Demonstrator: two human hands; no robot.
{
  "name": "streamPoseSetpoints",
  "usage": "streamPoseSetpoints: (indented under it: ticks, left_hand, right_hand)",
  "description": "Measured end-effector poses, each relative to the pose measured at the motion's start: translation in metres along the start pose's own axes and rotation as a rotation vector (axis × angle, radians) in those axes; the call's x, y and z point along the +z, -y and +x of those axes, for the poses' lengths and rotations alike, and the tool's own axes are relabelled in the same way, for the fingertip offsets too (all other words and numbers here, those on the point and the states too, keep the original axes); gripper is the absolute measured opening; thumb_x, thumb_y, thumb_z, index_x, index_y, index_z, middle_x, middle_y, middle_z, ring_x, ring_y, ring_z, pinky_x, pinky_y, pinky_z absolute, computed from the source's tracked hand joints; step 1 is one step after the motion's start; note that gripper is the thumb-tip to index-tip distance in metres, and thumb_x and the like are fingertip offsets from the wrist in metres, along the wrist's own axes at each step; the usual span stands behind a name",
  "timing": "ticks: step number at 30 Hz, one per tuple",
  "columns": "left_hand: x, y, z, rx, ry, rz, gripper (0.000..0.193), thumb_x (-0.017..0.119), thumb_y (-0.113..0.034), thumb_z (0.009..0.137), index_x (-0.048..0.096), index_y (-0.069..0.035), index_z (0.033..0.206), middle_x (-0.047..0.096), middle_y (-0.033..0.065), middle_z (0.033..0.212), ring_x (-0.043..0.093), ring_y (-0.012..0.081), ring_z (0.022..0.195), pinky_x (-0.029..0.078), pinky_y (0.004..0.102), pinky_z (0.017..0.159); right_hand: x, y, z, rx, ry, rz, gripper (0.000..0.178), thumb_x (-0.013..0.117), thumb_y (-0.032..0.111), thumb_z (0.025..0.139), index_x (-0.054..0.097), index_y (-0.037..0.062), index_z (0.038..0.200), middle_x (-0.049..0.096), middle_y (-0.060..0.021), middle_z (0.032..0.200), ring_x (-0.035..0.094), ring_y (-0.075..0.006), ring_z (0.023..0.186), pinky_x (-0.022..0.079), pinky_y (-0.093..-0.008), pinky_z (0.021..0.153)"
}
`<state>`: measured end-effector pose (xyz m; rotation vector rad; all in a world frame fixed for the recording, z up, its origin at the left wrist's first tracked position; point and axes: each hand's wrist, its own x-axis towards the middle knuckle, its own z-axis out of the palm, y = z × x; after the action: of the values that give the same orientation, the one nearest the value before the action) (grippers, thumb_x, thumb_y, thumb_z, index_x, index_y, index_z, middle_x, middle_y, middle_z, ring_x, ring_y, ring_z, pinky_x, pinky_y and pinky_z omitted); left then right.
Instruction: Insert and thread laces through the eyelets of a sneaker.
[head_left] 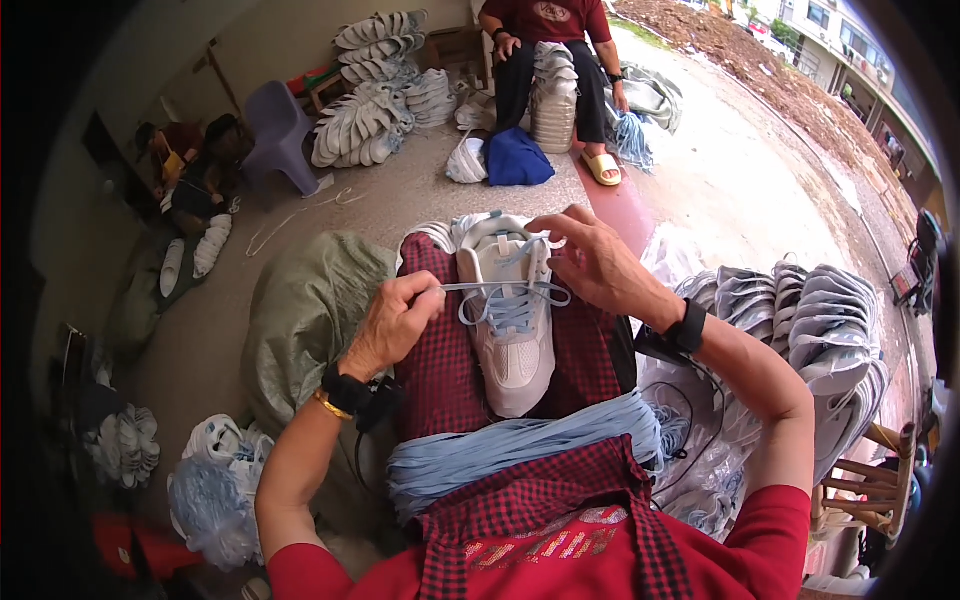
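A white and grey sneaker (pixel 515 350) with light blue trim rests on my lap, its toe toward me. A light blue shoelace (pixel 465 287) stretches across its upper, with a loop hanging at the right side. My left hand (pixel 400 315) is closed, pinching the lace's left end beside the shoe. At the shoe's upper right edge, my right hand (pixel 600 262) has its fingers curled around the lace near the top eyelets. A thick bundle of light blue laces (pixel 520 447) lies across my lap over a red and black checked apron (pixel 435 375).
Stacked shoe uppers (pixel 830 320) stand at my right, near a wooden stool (pixel 870 490). At my left sit a green sack (pixel 315 320) and bagged shoes (pixel 220 490). Ahead, a seated person (pixel 550 60) has more uppers, beside a purple chair (pixel 275 130).
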<state>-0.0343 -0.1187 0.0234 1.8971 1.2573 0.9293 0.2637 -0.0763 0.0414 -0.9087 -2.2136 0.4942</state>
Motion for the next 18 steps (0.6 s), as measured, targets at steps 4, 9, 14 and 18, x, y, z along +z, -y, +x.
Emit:
streamPoseSetpoints:
  ticks: [4, 9, 14, 18]
  left_hand:
    - [-0.034, 0.027, 0.017, -0.04, -0.24, 0.022, 0.032, 0.051, -0.018, 0.091, 0.034, -0.002, 0.069, 0.03, 0.0005, 0.062, 0.031, 0.0089, 0.06, 0.03, 0.0331, 0.054]
    - [-0.09, 0.072, 0.016, -0.172, -0.318, 0.381, 0.023, 0.055, -0.016, 0.089, 0.049, -0.001, 0.073, 0.042, 0.0051, 0.067, 0.044, 0.012, 0.066, 0.038, 0.0346, 0.06]
    - [-0.017, 0.018, 0.004, 0.187, -0.45, 0.564, 0.021, 0.071, -0.018, 0.083, 0.066, -0.006, 0.099, 0.059, 0.0128, 0.109, 0.057, 0.0314, 0.102, 0.044, 0.0388, 0.094]
    - [0.034, -0.028, -0.014, 0.278, -0.14, 0.596, 0.027, 0.082, -0.021, 0.074, 0.068, -0.01, 0.094, 0.054, 0.0057, 0.101, 0.054, 0.0267, 0.101, 0.039, 0.0417, 0.091]
  right_hand:
    - [0.007, -0.017, 0.011, -0.096, 0.14, -0.081, 0.03, 0.065, 0.005, 0.09, 0.066, 0.0091, 0.119, 0.055, -0.0132, 0.108, 0.063, -0.0251, 0.087, 0.052, -0.0365, 0.08]
    - [0.0, -0.018, 0.018, -0.098, 0.184, 0.018, 0.023, 0.064, 0.003, 0.086, 0.071, 0.004, 0.107, 0.059, -0.0193, 0.114, 0.062, -0.0359, 0.105, 0.05, -0.0422, 0.095]
    - [0.0, -0.024, 0.031, -0.094, 0.257, 0.01, 0.021, 0.063, 0.004, 0.086, 0.071, 0.0017, 0.105, 0.06, -0.0179, 0.113, 0.063, -0.0322, 0.103, 0.052, -0.0392, 0.089]
    - [-0.004, -0.02, 0.035, -0.098, 0.336, 0.011, 0.017, 0.064, 0.012, 0.09, 0.071, 0.0002, 0.1, 0.062, -0.0147, 0.11, 0.067, -0.026, 0.089, 0.055, -0.0353, 0.077]
